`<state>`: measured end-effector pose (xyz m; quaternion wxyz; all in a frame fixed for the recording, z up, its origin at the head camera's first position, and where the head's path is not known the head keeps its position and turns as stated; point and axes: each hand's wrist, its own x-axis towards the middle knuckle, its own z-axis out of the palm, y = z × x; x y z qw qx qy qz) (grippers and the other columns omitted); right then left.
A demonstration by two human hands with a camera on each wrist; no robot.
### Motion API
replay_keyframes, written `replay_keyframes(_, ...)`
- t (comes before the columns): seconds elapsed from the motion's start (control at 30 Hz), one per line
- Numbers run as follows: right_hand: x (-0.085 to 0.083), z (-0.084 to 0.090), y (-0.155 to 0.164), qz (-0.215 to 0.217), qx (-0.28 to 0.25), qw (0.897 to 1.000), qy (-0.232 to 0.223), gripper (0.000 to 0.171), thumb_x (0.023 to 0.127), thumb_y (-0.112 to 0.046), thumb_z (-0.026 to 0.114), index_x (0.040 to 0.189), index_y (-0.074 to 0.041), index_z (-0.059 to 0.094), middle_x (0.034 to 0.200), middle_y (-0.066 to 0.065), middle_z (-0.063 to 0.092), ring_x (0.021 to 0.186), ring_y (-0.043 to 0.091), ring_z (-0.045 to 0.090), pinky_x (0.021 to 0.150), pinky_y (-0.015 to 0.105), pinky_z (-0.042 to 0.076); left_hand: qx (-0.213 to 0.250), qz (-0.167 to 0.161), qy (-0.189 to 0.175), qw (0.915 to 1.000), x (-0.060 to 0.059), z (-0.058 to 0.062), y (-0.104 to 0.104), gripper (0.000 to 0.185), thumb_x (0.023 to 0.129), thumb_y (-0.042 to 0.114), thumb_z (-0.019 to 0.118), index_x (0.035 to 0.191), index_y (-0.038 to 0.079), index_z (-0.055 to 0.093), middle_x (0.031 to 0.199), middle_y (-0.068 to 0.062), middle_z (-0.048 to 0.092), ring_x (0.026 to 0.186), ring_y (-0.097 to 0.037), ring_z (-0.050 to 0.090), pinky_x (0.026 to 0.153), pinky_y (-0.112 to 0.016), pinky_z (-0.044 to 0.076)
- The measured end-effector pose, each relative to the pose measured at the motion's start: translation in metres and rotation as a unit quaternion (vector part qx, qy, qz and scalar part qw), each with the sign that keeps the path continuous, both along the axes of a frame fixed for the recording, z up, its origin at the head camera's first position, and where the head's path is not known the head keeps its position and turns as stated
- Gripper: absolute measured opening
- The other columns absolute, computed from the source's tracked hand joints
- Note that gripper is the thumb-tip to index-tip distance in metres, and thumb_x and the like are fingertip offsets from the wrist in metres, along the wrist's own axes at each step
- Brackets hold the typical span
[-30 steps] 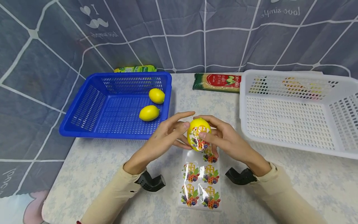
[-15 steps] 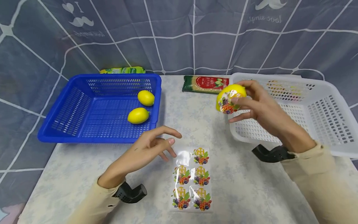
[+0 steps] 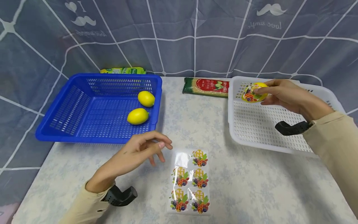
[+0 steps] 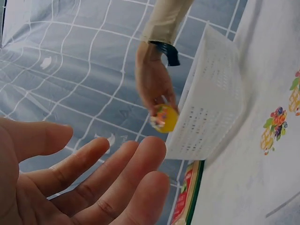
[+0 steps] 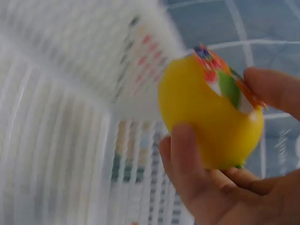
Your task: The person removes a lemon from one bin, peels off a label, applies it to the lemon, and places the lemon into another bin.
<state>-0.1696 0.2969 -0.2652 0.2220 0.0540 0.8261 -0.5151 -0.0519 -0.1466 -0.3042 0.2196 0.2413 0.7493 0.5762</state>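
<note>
My right hand [image 3: 291,96] grips a yellow lemon [image 5: 206,112] over the left part of the white basket [image 3: 279,124]. A fruit-printed sticker [image 5: 229,86] is on the lemon's skin, with the thumb pressed against it. In the head view my left hand [image 3: 137,152] hovers beside the sticker sheet [image 3: 190,183], its fingers loosely bent and holding nothing. The sheet lies flat on the table with several stickers on it and one bare spot at its upper left. Two lemons, an upper one [image 3: 146,99] and a lower one [image 3: 138,116], sit in the blue basket [image 3: 98,140].
A pasta packet [image 3: 207,86] lies at the back, against the white basket's left side. Behind the blue basket is a green-yellow packet [image 3: 123,71]. A grey curtain [image 3: 179,37] with white lines hangs along the back of the table [image 3: 201,124].
The hands have parted. My right hand has carried the stickered lemon from above the sticker sheet to the right, over the white basket. My left hand has drawn back left and down.
</note>
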Motion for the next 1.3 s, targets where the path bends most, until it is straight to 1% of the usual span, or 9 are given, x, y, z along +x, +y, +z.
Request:
replay_keyframes(0.1, -0.010, -0.008, 0.004, 0.026, 0.011, 0.999, -0.023, 0.048, 0.097, -0.026, 0.064, 0.130, 0.005, 0.047, 0.104, -0.003, 0.065, 0.088, 0.012, 0.068, 0.085, 0.028, 0.055, 0.000, 0.002, 0.002, 1.0000, -0.001, 0.001, -0.002, 0.022, 0.104, 0.016, 0.049, 0.119, 0.009, 0.064, 0.111, -0.007, 0.068, 0.077, -0.031, 0.068, 0.059, -0.040, 0.057)
replay_keyframes(0.2, -0.018, -0.017, 0.005, 0.038, 0.027, 0.998, -0.044, 0.051, 0.098, -0.028, 0.063, 0.131, 0.006, 0.045, 0.107, 0.000, 0.061, 0.090, 0.010, 0.067, 0.086, 0.028, 0.054, -0.002, -0.001, 0.004, 1.0000, -0.001, 0.000, -0.003, 0.022, 0.104, 0.015, 0.048, 0.119, 0.009, 0.064, 0.110, -0.007, 0.069, 0.077, -0.029, 0.068, 0.059, -0.039, 0.056)
replay_keyframes(0.37, -0.025, -0.031, 0.004, 0.046, 0.058, 0.995, -0.071, 0.077, 0.100, -0.032, 0.058, 0.147, 0.016, 0.020, 0.126, 0.015, 0.048, 0.092, 0.004, 0.062, 0.088, 0.026, 0.053, -0.007, -0.015, -0.004, 0.9999, 0.001, -0.005, -0.004, 0.022, 0.105, 0.016, 0.048, 0.119, 0.011, 0.064, 0.109, -0.008, 0.069, 0.078, -0.024, 0.068, 0.060, -0.039, 0.056)
replay_keyframes(0.47, -0.026, -0.037, 0.004, 0.049, 0.073, 0.993, -0.082, 0.081, 0.101, -0.033, 0.056, 0.148, 0.018, 0.014, 0.136, 0.022, 0.038, 0.093, 0.003, 0.059, 0.090, 0.026, 0.052, -0.017, -0.025, -0.006, 0.9995, 0.003, -0.010, -0.005, 0.022, 0.104, 0.017, 0.049, 0.119, 0.012, 0.064, 0.108, -0.005, 0.069, 0.080, -0.025, 0.067, 0.062, -0.039, 0.056)
replay_keyframes(0.57, -0.027, -0.042, 0.005, 0.053, 0.075, 0.992, -0.083, 0.076, 0.102, -0.033, 0.055, 0.147, 0.018, 0.020, 0.136, 0.022, 0.039, 0.093, 0.003, 0.059, 0.091, 0.027, 0.052, -0.036, -0.019, 0.022, 0.9989, 0.005, -0.012, -0.007, 0.020, 0.104, 0.017, 0.051, 0.118, 0.015, 0.065, 0.105, 0.000, 0.069, 0.080, -0.021, 0.067, 0.066, -0.037, 0.056)
replay_keyframes(0.67, -0.028, -0.045, 0.007, 0.055, 0.064, 0.993, -0.079, 0.069, 0.102, -0.032, 0.054, 0.144, 0.017, 0.028, 0.127, 0.015, 0.046, 0.092, 0.002, 0.059, 0.090, 0.026, 0.052, -0.052, 0.006, 0.072, 0.9960, 0.006, -0.013, -0.008, 0.018, 0.101, 0.015, 0.056, 0.116, 0.017, 0.067, 0.101, 0.004, 0.069, 0.081, -0.016, 0.068, 0.072, -0.035, 0.055)
replay_keyframes(0.87, -0.031, -0.053, 0.005, 0.051, 0.028, 0.995, -0.085, 0.061, 0.103, -0.029, 0.051, 0.139, 0.018, 0.034, 0.125, 0.012, 0.045, 0.092, 0.000, 0.057, 0.092, 0.024, 0.050, -0.075, 0.058, 0.151, 0.9839, 0.002, -0.017, -0.010, 0.016, 0.097, 0.013, 0.062, 0.109, 0.020, 0.070, 0.100, 0.011, 0.070, 0.087, -0.011, 0.066, 0.076, -0.030, 0.053)
replay_keyframes(1.1, -0.034, -0.060, 0.002, 0.062, 0.037, 0.992, -0.107, 0.058, 0.105, -0.028, 0.045, 0.138, 0.018, 0.034, 0.133, 0.020, 0.035, 0.097, 0.004, 0.054, 0.096, 0.026, 0.049, -0.066, 0.072, 0.165, 0.9815, 0.002, -0.022, -0.012, 0.016, 0.096, 0.010, 0.064, 0.107, 0.019, 0.071, 0.101, 0.011, 0.070, 0.089, -0.011, 0.065, 0.080, -0.030, 0.053)
replay_keyframes(1.3, -0.033, -0.065, -0.002, 0.070, 0.051, 0.989, -0.122, 0.061, 0.107, -0.029, 0.040, 0.140, 0.021, 0.028, 0.143, 0.027, 0.025, 0.125, 0.027, 0.040, 0.104, 0.032, 0.043, -0.069, 0.068, 0.163, 0.9819, 0.002, -0.022, -0.011, 0.015, 0.096, 0.012, 0.064, 0.106, 0.020, 0.071, 0.101, 0.007, 0.071, 0.089, -0.012, 0.064, 0.078, -0.030, 0.052)
